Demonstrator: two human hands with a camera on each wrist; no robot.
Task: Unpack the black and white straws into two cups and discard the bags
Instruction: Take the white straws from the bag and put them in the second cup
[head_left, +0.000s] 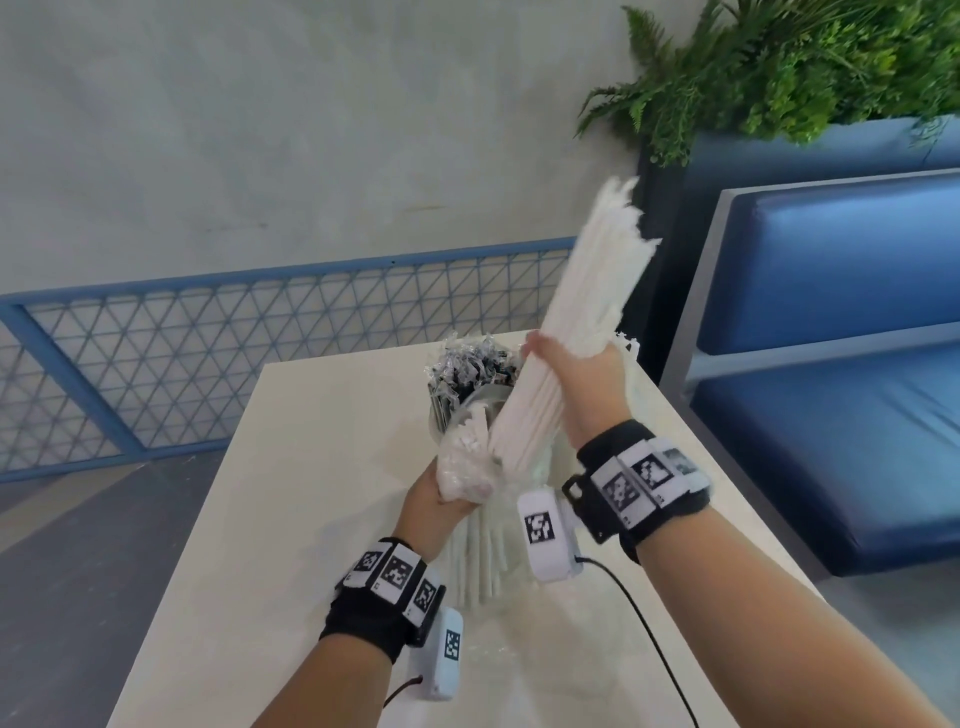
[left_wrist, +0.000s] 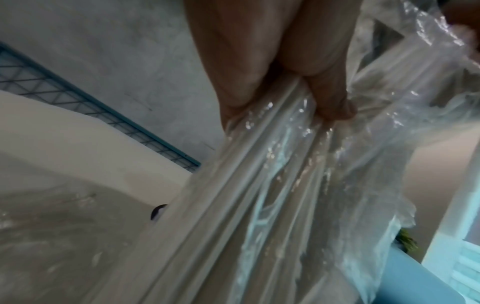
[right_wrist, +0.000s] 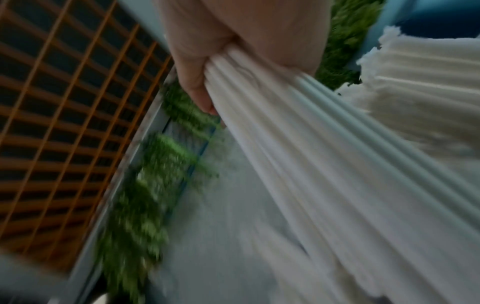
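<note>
Right hand (head_left: 582, 379) is gripping a thick bundle of white straws (head_left: 576, 312), fingers curled around its middle, bundle tilting up and to the right above the table (head_left: 234, 519). In the right wrist view the fingers (right_wrist: 197, 82) are wrapping the straws tightly.

Left hand (head_left: 441, 493) is clutching the clear plastic bag (head_left: 462, 462) at the bundle's lower end; more white straws are hanging below it, still in plastic. In the left wrist view the thumb (left_wrist: 335, 98) is pressing crinkled film onto the straws.

Behind both hands, 1 cup (head_left: 441, 415) is holding black straws (head_left: 467, 369) in clear wrappers. A second cup cannot be made out.
</note>
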